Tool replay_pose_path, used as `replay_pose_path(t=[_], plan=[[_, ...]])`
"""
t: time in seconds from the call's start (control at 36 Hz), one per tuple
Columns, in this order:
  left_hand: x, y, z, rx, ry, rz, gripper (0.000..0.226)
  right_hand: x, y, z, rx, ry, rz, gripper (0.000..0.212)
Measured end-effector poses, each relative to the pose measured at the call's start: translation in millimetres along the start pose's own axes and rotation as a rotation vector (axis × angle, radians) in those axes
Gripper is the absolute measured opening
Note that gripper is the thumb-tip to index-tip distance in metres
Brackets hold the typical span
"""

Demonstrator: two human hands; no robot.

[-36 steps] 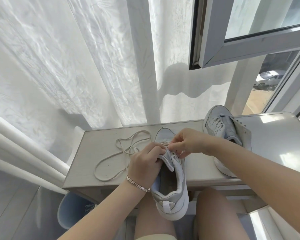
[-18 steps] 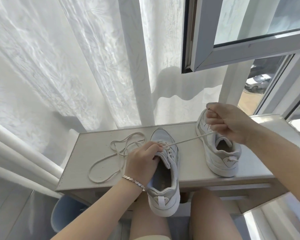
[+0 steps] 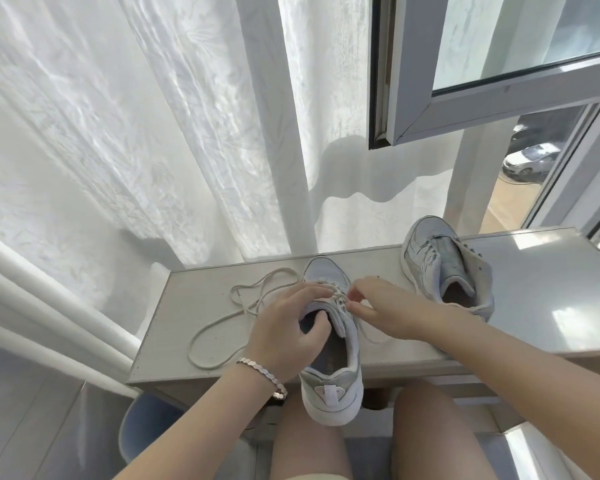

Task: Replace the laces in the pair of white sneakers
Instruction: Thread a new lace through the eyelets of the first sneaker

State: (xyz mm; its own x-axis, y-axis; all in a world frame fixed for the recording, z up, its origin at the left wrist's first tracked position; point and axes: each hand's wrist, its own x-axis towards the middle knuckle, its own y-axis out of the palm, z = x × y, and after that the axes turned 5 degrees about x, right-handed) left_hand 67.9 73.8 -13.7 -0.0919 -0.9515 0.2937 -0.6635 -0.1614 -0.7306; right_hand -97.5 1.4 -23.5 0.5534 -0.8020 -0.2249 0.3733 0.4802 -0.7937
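Head view, sweeping left to right. Sheer curtain (image 3: 118,133) fills the far left.

- A loose lace (image 3: 222,321) lies in open loops on the left part of the table (image 3: 194,282), one end running toward the near sneaker's toe.
- The left hand (image 3: 284,327), with a bracelet (image 3: 264,372) on the wrist, grips the near sneaker (image 3: 329,389). The thumb is down in the opening and the fingers are curled over the left eyelet flap.
- The near sneaker points away from me, toe on the table. Its heel overhangs the near edge above the lap. A threaded lace (image 3: 331,288) crosses the lowest eyelets.
- The right hand (image 3: 385,310) has thumb and forefinger curled close on either side of an eyelet in the right row. I cannot tell whether they hold a lace tip; it is too small to see. A strand trails under that wrist.
- The second sneaker (image 3: 444,271) stands well apart at the right, tongue folded open, below the window frame (image 3: 413,98).

I judge the step in hand to be feeding the lace through the next eyelet on the right row. To do it well:

- Let the left hand keep the flap lifted and still, so the hole faces the fingers.
- Pinch the tip close to its end and push it straight through.
- Draw the slack until both sides match and the lace lies flat.
- Watch the overhanging heel, because a hard pull could slide the shoe off the table.
- Keep the trailing strand clear of the wrist.
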Motion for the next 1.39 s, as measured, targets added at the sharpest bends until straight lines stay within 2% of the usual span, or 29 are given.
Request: replay_pose_path(t=[0.08,0.22,0.31,0.42,0.47,0.61,0.67,0.72,0.81,0.86,0.92,0.97,1.11,1.25,1.31,1.39], plan=[[0,7,-5,0.141,-0.093,0.013,0.052,0,8,1,0.144,0.03,0.01,0.024],[0,23,-6,0.172,-0.214,-0.065,0.031,-1,12,-3,0.249,0.015,-0.035,0.023],[-2,26,-6,0.151,-0.236,-0.088,0.027,-7,-10,-1,0.495,-0.024,-0.233,0.026],[-5,25,-5,0.14,-0.246,-0.092,0.027,-22,-59,-1,1.093,-0.079,-0.569,0.029],[-4,26,-4,0.151,-0.244,-0.079,0.028,-28,-75,-5,1.145,-0.047,-0.665,0.029],[6,23,-4,0.14,-0.321,-0.038,0.019,-34,-69,-15,0.983,0.008,-0.562,0.034],[20,18,-3,0.034,-0.405,-0.002,0.013,-37,-64,-16,0.935,-0.003,-0.538,0.035],[38,12,-4,-0.068,-0.468,0.104,0.003,-40,-63,-14,0.933,-0.017,-0.537,0.035],[60,8,-6,-0.053,-0.372,0.346,0.022,-43,-66,-12,0.959,-0.029,-0.589,0.035],[69,7,-11,0.054,-0.273,0.483,0.017,-44,-70,-12,0.984,-0.029,-0.627,0.035],[77,9,-13,0.112,-0.234,0.553,0.012,-45,-73,-12,0.988,-0.021,-0.639,0.035],[81,11,-12,0.088,-0.259,0.543,0.006,-46,-73,-14,0.993,-0.007,-0.633,0.036],[83,9,-10,-0.025,-0.285,0.362,0.014,-49,-69,-23,0.951,0.041,-0.629,0.036],[79,12,-12,0.03,-0.268,0.296,0.015,-46,-59,-18,0.936,0.127,-0.527,0.035],[75,14,-15,0.115,-0.179,0.231,0.022,-43,-52,-12,1.027,0.15,-0.47,0.032],[62,16,-30,0.031,-0.136,0.116,0.019,-37,-47,-2,1.378,0.165,-0.423,0.026]])
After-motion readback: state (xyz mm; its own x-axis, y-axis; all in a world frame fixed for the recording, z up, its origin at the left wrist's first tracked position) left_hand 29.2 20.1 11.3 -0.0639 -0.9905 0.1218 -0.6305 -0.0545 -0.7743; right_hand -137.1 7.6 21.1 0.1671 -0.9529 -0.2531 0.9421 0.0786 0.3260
